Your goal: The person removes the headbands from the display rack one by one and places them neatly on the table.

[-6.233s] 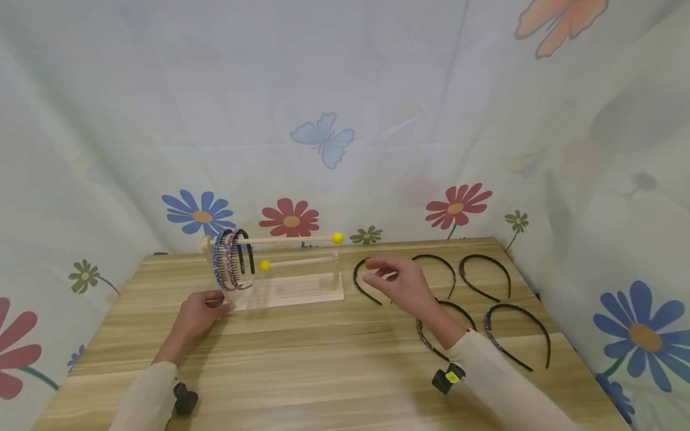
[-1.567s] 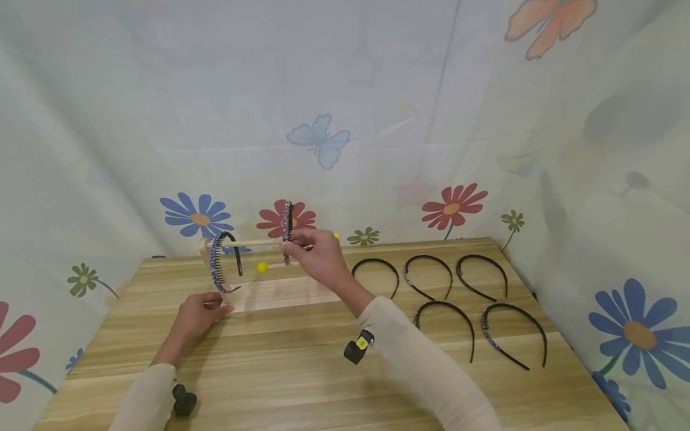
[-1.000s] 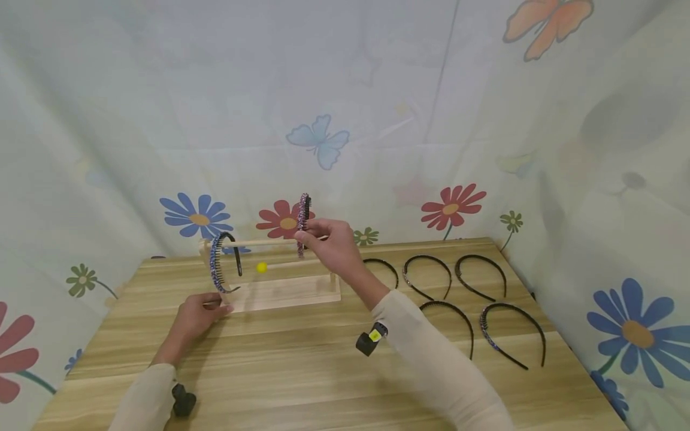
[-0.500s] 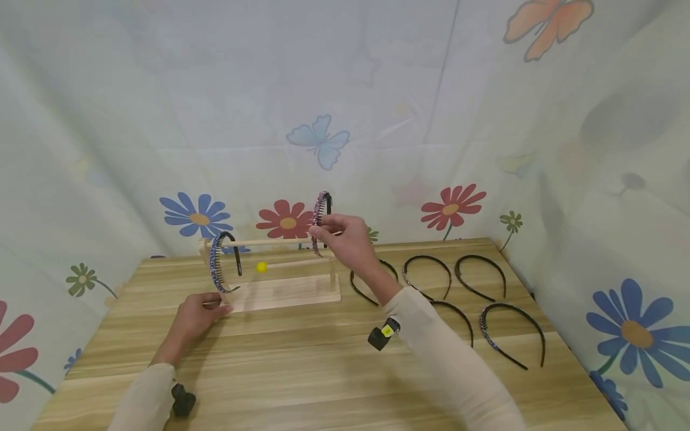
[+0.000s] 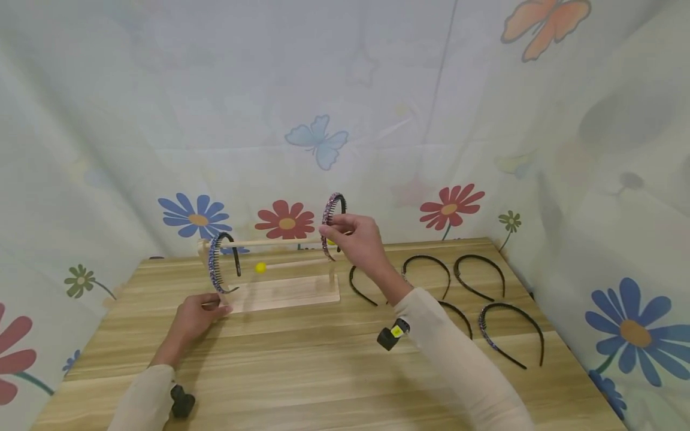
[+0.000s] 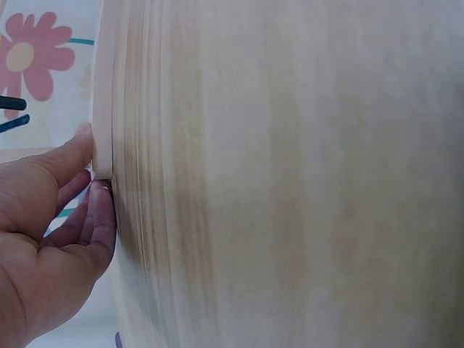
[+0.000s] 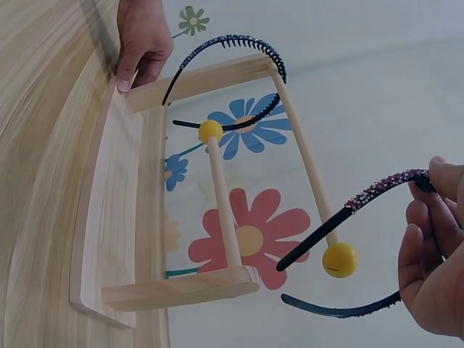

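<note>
My right hand (image 5: 361, 239) pinches a pink-jewelled black headband (image 5: 326, 221) at its crown, by the free end of the wooden rack's upper rod. In the right wrist view the headband's two black ends lie on either side of the yellow ball (image 7: 341, 259) tipping that rod. A blue-jewelled headband (image 5: 213, 263) hangs over the same rod near the left post. My left hand (image 5: 194, 317) grips the left end of the rack's base (image 5: 286, 293), thumb on top, fingers against its edge in the left wrist view (image 6: 101, 159).
On the wooden table (image 5: 302, 371), several black headbands lie to the right, including one with blue stones (image 5: 487, 332); my right forearm partly covers some. The rack's lower rod ends in another yellow ball (image 5: 261, 267). A flowered cloth (image 5: 377, 90) hangs behind.
The pink-jewelled headband, earlier beside the blue one at the rod's left, has been taken up by my right hand and moved right along the rod to its ball end. My left hand stays put.
</note>
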A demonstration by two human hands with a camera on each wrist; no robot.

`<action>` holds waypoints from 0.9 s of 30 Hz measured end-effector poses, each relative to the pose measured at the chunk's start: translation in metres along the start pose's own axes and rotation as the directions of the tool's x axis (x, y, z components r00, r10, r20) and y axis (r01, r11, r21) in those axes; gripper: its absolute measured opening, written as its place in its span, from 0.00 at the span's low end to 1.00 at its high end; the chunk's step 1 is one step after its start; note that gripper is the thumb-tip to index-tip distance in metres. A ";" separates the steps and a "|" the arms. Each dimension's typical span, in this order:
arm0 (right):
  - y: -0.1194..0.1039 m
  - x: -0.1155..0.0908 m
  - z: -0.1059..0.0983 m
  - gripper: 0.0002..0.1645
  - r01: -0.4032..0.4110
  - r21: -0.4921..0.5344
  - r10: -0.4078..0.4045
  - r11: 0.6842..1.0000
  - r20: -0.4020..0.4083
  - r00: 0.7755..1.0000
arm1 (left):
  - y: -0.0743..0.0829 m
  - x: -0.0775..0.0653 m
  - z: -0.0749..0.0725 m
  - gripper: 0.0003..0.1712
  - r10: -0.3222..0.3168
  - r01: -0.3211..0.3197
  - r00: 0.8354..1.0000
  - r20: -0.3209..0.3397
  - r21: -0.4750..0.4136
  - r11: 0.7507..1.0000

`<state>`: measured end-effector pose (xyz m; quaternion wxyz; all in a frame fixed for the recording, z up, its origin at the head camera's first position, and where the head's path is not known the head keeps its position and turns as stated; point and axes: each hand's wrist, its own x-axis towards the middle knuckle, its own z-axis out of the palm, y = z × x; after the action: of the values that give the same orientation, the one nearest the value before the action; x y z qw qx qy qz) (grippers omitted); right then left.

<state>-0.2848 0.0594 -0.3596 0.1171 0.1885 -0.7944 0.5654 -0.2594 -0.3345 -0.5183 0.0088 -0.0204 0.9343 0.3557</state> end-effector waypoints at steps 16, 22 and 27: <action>0.010 -0.018 -0.013 0.22 -0.039 0.007 0.038 0.999 0.016 0.999 | -0.003 0.001 0.002 0.32 -0.002 0.002 1.000 0.008 -0.006 1.000; 0.014 -0.029 -0.016 0.21 -0.066 -0.012 0.067 0.998 0.021 0.998 | 0.000 -0.001 0.000 0.31 0.007 -0.007 1.000 -0.001 -0.009 1.000; 0.015 -0.039 -0.019 0.20 -0.075 -0.015 0.076 0.997 0.034 0.997 | -0.001 0.000 -0.001 0.32 0.003 -0.003 1.000 0.001 -0.006 1.000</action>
<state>-0.2565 0.0879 -0.3814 0.0831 0.1673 -0.8068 0.5605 -0.2594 -0.3354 -0.5183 0.0085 -0.0187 0.9333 0.3586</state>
